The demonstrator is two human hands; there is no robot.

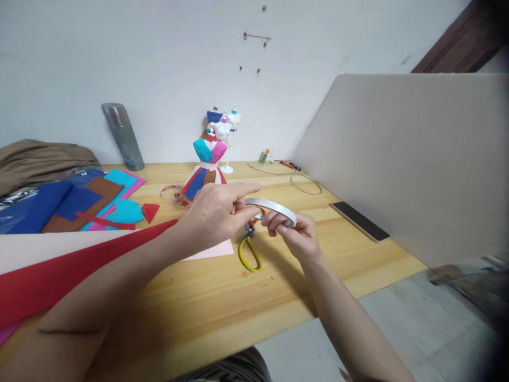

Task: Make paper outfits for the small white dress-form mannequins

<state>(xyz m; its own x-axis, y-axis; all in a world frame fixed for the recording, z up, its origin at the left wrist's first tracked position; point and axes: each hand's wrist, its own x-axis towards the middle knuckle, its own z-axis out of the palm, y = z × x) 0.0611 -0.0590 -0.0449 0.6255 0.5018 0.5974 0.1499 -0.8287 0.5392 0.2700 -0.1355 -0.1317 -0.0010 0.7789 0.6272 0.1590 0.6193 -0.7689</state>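
Observation:
My right hand [300,233] grips a narrow roll of white tape [274,204] at its right side, with the fingers curled around the ring. At the roll's left side is my left hand [217,212]. Its index finger stretches out above the ring and its thumb is apart below; whether it touches the tape I cannot tell. Beneath the hands lie scissors with a yellow handle loop [250,254], their other parts partly hidden. Just behind stands a small dress form in a multicoloured felt dress [204,164], its lower skirt covered by my left hand.
Felt sheets [85,201] in several colours and a long red strip [99,254] cover the left side. A tilted flask [123,138] leans by the wall. White mini dress forms [225,130] stand behind. A phone [360,221] and cable [306,185] lie near the grey panel [405,154].

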